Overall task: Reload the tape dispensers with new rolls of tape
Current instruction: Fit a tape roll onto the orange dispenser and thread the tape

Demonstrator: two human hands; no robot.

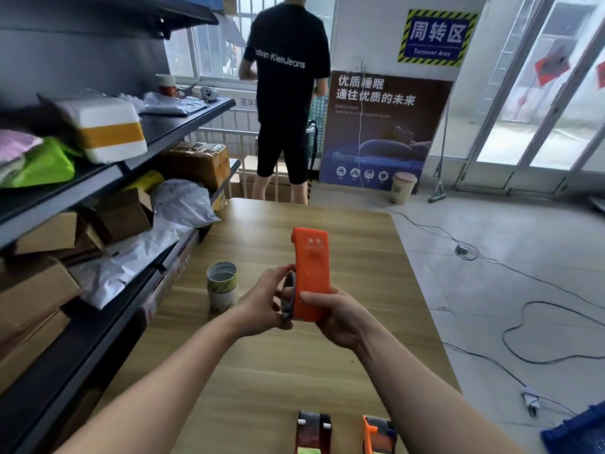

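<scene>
An orange tape dispenser (311, 273) is held upright above the wooden table (262, 371), its lower end clasped in the right hand (337, 319) with the thumb laid across its face. At the dispenser's left edge a grey ring (289, 298) is seen edge-on and is gripped by the left hand (262, 306), whose fingers are curled round it. Whether the ring is a full roll or a bare core cannot be told. The ring is pressed against the dispenser's side.

On the table, to the left of the hands and apart from them, a stack of tape rolls (222, 286) is stood on end. At the near edge of the table two more dispensers are cut off by the frame – a dark dispenser (313, 432) and, just beside it, a second orange dispenser (379, 434).

Dark shelving (183, 126) loaded with parcels and cartons is set along the left, and a person in black (288, 93) is seen from behind beyond the table's far end.
</scene>
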